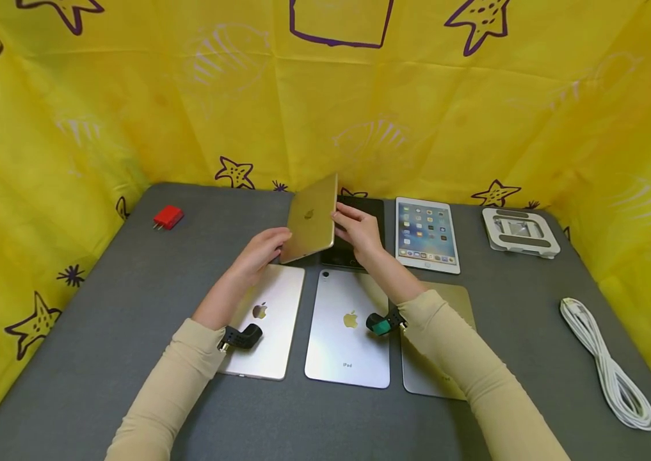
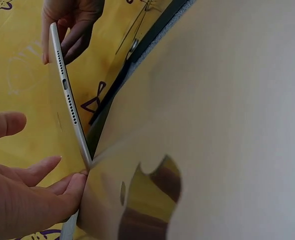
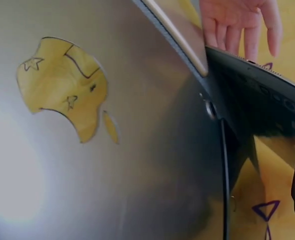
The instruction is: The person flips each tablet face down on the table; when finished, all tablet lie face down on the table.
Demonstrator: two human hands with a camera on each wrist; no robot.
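Note:
A gold tablet [image 1: 312,221] is raised on a slant above the far part of the table, its logo side turned toward the left and its dark screen [image 3: 257,92] showing in the right wrist view. My right hand [image 1: 358,230] pinches its right edge between thumb and fingers. At its lower left edge, my left hand [image 1: 262,251] touches it with mostly straight fingers, the thumb apart. Behind the raised tablet lies a black tablet [image 1: 367,208], partly hidden. Below my forearms lie a pale gold tablet [image 1: 270,320], a silver tablet [image 1: 348,346] and another gold tablet [image 1: 454,298].
A white tablet [image 1: 427,234] with its screen lit lies right of the black one. Farther right are a white-and-grey folding stand [image 1: 521,243] and a coiled white cable [image 1: 607,371]. A red plug adapter [image 1: 168,217] sits far left. Yellow cloth [image 1: 279,109] surrounds the grey table [image 1: 100,320].

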